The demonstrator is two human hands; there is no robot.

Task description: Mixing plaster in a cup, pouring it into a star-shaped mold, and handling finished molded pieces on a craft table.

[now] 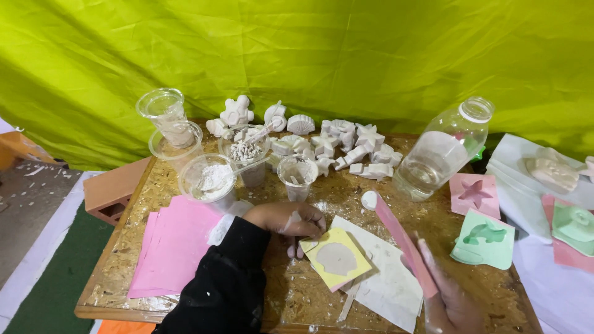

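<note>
My left hand (289, 221), in a black sleeve, rests on the chipboard table (291, 291) and presses the edge of a yellow mould (337, 258) filled with grey plaster in a shell shape. Under the mould lies white paper (387, 281). My right hand (448, 297) at the lower right holds a long pink strip (402, 241), tilted, its far end white with plaster. A row of white plaster figures (334, 145), shells and stars among them, stands at the back of the table.
Clear plastic cups (210, 176) with white powder and stirring sticks stand at the back left. A clear bottle (442, 151) leans at the right. Pink (474, 195) and green moulds (486, 238) lie to the right, pink sheets (176, 244) to the left. Green cloth hangs behind.
</note>
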